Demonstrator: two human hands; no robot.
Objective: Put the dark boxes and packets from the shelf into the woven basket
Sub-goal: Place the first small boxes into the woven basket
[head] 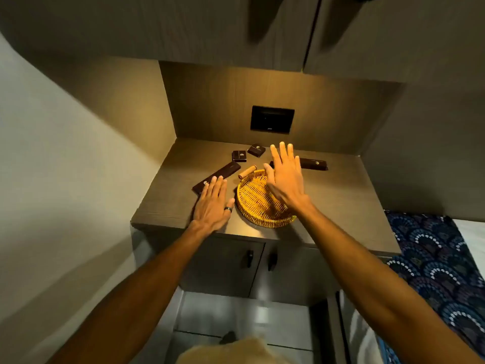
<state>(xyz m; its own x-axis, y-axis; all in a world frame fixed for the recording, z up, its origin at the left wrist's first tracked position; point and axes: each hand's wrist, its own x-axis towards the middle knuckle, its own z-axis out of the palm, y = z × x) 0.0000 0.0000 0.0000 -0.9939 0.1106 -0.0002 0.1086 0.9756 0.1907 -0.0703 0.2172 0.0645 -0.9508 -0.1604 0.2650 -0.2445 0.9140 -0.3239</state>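
Observation:
A round woven basket (256, 206) sits on the wooden shelf (341, 206) and holds nothing that I can see. My right hand (284, 177) hovers flat over its far rim, fingers spread, holding nothing. My left hand (212, 206), with a ring, lies open left of the basket, fingertips over the near end of a long dark box (223, 172). Two small dark boxes (239, 155) (256, 150) lie further back. A dark packet (313, 163) lies right of my right hand, partly hidden. A small tan roll (247, 171) rests by the basket's far rim.
A black wall panel (272, 119) is set in the back of the niche. Upper cabinet doors (236, 27) hang overhead. Lower cabinet doors with dark handles (249, 258) are under the shelf. A patterned blue cloth (433, 264) lies to the right.

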